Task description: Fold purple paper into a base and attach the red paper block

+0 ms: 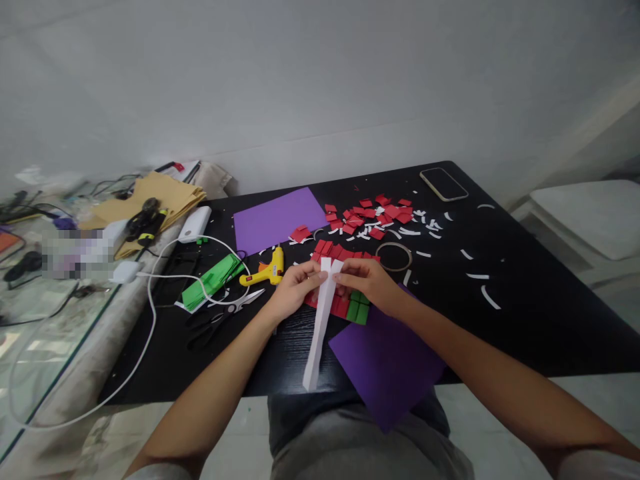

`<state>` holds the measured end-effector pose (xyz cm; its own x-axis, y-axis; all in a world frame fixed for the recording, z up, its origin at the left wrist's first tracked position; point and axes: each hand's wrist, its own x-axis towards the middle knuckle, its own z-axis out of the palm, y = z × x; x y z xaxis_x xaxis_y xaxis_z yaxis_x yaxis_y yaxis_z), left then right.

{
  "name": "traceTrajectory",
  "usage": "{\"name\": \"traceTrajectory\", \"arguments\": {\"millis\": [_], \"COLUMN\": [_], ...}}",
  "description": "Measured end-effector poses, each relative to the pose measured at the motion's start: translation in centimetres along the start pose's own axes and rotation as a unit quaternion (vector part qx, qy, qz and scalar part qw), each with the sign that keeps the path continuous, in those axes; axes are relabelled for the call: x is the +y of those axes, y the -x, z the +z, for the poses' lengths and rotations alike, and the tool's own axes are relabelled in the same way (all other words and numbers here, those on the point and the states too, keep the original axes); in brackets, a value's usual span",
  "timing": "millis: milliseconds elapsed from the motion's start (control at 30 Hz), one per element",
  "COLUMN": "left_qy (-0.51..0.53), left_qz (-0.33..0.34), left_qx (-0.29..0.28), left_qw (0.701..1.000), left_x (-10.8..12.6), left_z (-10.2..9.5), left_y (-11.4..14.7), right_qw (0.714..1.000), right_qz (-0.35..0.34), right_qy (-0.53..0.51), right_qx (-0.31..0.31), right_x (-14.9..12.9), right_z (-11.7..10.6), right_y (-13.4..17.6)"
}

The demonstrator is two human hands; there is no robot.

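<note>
Between my two hands is a long white paper strip (321,327), creased lengthwise, its top end parted in two and its lower end hanging toward me. My left hand (296,288) pinches the strip's top left side. On the other side, my right hand (367,280) pinches the top right part. Under the hands lies a piece made of red folded paper squares (340,307), with green paper squares (358,308) at its right corner; my hands partly hide it. A purple paper sheet (390,363) lies below my right forearm and overhangs the table edge.
A yellow glue gun (270,269), black-handled scissors (225,315) and green paper strips (213,283) lie left. Beyond are another purple sheet (277,219), red paper pieces (370,215), a tape ring (395,256) and white scraps. A phone (443,184) lies far right; a white cable (151,293) loops left.
</note>
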<state>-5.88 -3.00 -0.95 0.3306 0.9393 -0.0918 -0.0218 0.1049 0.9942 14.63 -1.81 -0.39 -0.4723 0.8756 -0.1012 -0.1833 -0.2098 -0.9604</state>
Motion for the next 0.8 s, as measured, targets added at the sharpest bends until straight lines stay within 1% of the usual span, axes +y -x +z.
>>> {"name": "traceTrajectory", "arguments": {"millis": [100,233,333,467,533,667,800], "left_qy": [-0.01,-0.022,-0.027,-0.031,-0.038,-0.056,-0.072], "left_qz": [0.03,0.057,0.073,0.077,0.08,0.092,0.094], "left_qx": [0.029,0.075,0.097,0.109,0.118,0.131,0.096], "left_qw": [0.999,0.995,0.992,0.991,0.989,0.985,0.988], "left_x": [0.1,0.2,0.3,0.1,0.0,-0.2,0.0], "left_z": [0.5,1.6,2.1,2.3,2.3,2.2,1.6], "left_y": [0.2,0.5,0.7,0.7,0.6,0.6,0.7], "right_qw": [1.0,0.999,0.998,0.996,0.997,1.0,1.0], "right_qz": [-0.001,-0.02,-0.029,-0.036,-0.036,-0.016,-0.011], "right_qy": [-0.009,-0.006,0.001,-0.01,-0.012,-0.007,-0.013], "right_qx": [0.021,0.048,0.064,0.083,0.073,0.023,0.012], "right_x": [0.0,0.2,0.3,0.4,0.3,0.2,0.1], "right_z": [0.1,0.3,0.5,0.7,0.8,0.9,0.9], "right_y": [0.1,0.2,0.2,0.2,0.2,0.3,0.4]}}
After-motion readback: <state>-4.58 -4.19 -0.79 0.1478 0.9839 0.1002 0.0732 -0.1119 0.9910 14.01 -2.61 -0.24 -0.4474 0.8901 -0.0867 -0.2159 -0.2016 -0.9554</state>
